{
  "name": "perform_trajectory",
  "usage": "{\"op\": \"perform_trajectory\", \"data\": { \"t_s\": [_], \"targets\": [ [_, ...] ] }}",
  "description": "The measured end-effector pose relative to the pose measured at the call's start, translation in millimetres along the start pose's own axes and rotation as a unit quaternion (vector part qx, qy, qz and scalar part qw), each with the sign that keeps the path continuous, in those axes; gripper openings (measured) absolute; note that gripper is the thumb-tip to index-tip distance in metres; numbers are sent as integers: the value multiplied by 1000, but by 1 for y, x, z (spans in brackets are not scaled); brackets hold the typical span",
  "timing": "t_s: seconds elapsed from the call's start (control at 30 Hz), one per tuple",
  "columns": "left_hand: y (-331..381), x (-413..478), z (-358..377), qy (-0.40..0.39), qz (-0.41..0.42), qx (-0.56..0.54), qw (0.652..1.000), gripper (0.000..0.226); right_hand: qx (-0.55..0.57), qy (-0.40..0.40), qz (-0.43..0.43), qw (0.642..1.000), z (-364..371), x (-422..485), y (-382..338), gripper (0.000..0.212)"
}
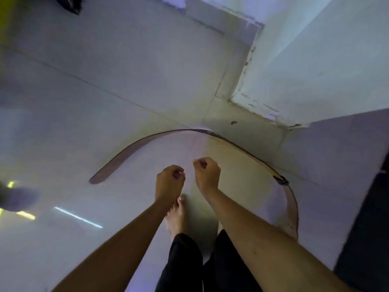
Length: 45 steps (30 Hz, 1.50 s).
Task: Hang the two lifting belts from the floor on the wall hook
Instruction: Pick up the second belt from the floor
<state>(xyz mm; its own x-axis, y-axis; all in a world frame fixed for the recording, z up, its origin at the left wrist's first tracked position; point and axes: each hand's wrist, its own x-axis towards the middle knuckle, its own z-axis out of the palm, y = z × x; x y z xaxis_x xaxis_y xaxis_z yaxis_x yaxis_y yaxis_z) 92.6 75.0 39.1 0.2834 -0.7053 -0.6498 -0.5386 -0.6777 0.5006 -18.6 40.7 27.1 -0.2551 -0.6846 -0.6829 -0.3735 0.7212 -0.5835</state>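
Note:
A long brown lifting belt point(134, 147) lies on the pale tiled floor, standing on its edge in a wide arch. Its rounded tip rests at the left and its buckle point(281, 179) at the right, where the strap curls back toward me. I see only this one belt, and no wall hook is in view. My left hand point(169, 182) and my right hand point(207, 172) hang above the floor inside the arch, side by side. Both have their fingers curled in and hold nothing. Neither touches the belt.
A white wall corner point(273, 106) with chipped paint juts out just beyond the belt. My bare foot point(177, 216) and black trouser legs are below my hands. A dark object point(73, 5) sits at the top left, and a dark panel point(366, 228) fills the right edge.

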Motion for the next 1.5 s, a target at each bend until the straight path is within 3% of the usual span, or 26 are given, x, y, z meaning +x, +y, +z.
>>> {"op": "perform_trajectory", "data": {
  "t_s": [0.13, 0.23, 0.33, 0.53, 0.73, 0.83, 0.93, 1.03, 1.13, 1.2, 1.3, 1.33, 1.4, 1.5],
  "targets": [
    [41, 13, 25, -28, 135, 70, 988, 15, 104, 54, 109, 987, -26, 23, 24, 28],
    [72, 18, 48, -66, 245, 162, 954, 19, 243, 100, 178, 948, -57, 31, 35, 32],
    [94, 17, 73, -111, 352, 278, 887, 23, 386, 130, 225, 885, -84, 23, 50, 30],
    [116, 6, 136, -157, 526, 375, 747, 22, 522, 183, 294, 780, -122, 12, 116, 46],
    [124, -23, 222, -197, 574, 437, 664, 47, 632, 234, 315, 669, -160, 15, 191, 66],
    [131, -17, 256, -166, 603, 485, 611, 62, 654, 223, 324, 646, -175, 23, 220, 77],
    [140, -3, 287, -119, 603, 532, 582, 56, 692, 198, 313, 620, -189, 34, 243, 88],
    [144, 9, 318, -115, 549, 606, 563, 41, 723, 194, 306, 589, -200, 48, 266, 78],
    [149, 21, 341, -127, 541, 652, 515, 28, 750, 200, 285, 563, -211, 67, 284, 75],
    [148, 23, 344, -127, 583, 643, 480, 25, 755, 210, 279, 554, -219, 75, 291, 69],
    [144, 21, 331, -131, 681, 590, 414, 32, 778, 253, 280, 503, -226, 74, 289, 31],
    [143, 19, 324, -138, 708, 561, 406, 37, 790, 270, 279, 475, -226, 70, 287, 26],
    [142, 13, 312, -192, 709, 538, 413, 43, 800, 287, 267, 454, -225, 61, 283, 40],
    [143, -3, 298, -302, 567, 572, 510, 44, 778, 276, 260, 501, -228, 45, 279, 51]
  ]
}}
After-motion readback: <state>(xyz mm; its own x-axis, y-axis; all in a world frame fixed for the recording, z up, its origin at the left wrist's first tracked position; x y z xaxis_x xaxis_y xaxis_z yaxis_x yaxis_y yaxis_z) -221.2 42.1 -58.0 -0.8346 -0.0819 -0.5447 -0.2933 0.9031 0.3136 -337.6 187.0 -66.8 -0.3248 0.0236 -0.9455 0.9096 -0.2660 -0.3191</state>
